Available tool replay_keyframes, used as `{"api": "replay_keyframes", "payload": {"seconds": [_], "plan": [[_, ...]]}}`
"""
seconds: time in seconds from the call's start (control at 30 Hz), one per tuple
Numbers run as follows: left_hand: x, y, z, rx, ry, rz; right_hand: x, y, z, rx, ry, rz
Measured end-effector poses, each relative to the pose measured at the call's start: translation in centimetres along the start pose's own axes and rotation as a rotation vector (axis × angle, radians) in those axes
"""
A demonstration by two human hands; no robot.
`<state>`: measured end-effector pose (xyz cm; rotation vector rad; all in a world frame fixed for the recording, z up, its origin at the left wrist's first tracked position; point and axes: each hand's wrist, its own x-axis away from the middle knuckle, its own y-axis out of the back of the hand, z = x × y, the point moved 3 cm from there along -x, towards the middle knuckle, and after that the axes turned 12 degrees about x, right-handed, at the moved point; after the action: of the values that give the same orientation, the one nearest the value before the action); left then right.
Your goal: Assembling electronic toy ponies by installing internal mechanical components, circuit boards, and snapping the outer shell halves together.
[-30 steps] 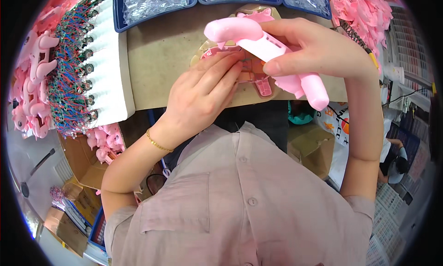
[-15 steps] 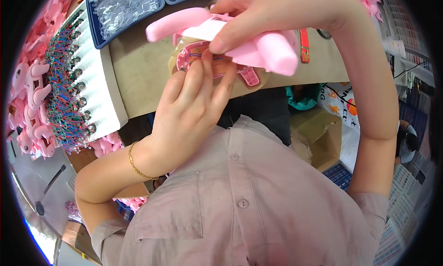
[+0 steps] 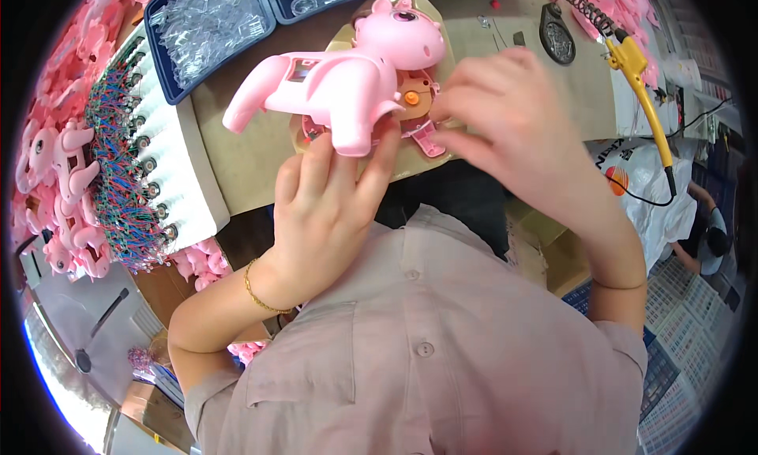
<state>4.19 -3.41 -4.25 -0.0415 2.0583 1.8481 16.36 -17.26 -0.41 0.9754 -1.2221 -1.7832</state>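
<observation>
A pink toy animal body shell (image 3: 328, 88), with head, eye and legs, lies across a tan fixture (image 3: 377, 174). Beneath it shows the matching pink shell half (image 3: 429, 141), its inside facing up, with a small orange round part (image 3: 411, 98) near the head end. My left hand (image 3: 324, 198) reaches in from below with fingers stretched and apart. Its fingertips touch the lower edge of the shell and are partly hidden there. Just right of the shell is my right hand (image 3: 505, 115), slightly blurred, thumb and index finger apart and nothing visible between them.
Blue trays (image 3: 213, 36) of clear plastic pieces stand at the back. On the left are a white ridged rack (image 3: 178, 147), bundled coloured wires (image 3: 118, 163) and piled pink shells (image 3: 67, 163). A yellow-handled soldering iron (image 3: 643, 84) and its black stand (image 3: 558, 40) are on the right.
The upper pink shell has been turned and lowered onto the half in the fixture. My right hand has let go of it and moved right and nearer. My left hand stays near the same place.
</observation>
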Motion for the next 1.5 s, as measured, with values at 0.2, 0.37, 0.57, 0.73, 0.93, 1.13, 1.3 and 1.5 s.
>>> {"api": "replay_keyframes", "payload": {"seconds": [0.2, 0.37, 0.57, 0.73, 0.93, 1.13, 1.3, 1.5], "plan": [[-0.5, -0.1, 0.0, 0.026, 0.045, 0.025, 0.2, -3.3, 0.3, 0.123, -0.037, -0.116], [-0.4, -0.6, -0.1, 0.022, 0.043, -0.008, 0.4, -4.2, 0.9, 0.186, -0.070, -0.163], [-0.2, -0.3, -0.5, -0.035, -0.014, 0.025, -1.6, 0.2, -1.7, -0.368, -0.347, -0.119], [-0.6, 0.2, -1.4, -0.168, -0.075, 0.189, -7.0, 0.2, -2.0, -0.763, -0.023, 0.027], [-1.5, 0.4, -2.4, -0.190, -0.054, 0.344, -8.8, 0.7, -0.1, -0.179, 0.592, 0.097], [-0.5, -0.2, -2.0, -0.258, -0.031, 0.335, -13.1, 2.1, 1.9, -0.063, 0.157, 0.700], [-0.2, -1.0, -2.3, -0.263, 0.015, 0.293, -11.2, -0.7, -0.2, -0.203, -0.239, 0.731], [1.3, -1.4, -1.2, -0.133, 0.074, 0.273, -9.2, -0.7, 3.0, -0.018, 0.260, 0.408]]}}
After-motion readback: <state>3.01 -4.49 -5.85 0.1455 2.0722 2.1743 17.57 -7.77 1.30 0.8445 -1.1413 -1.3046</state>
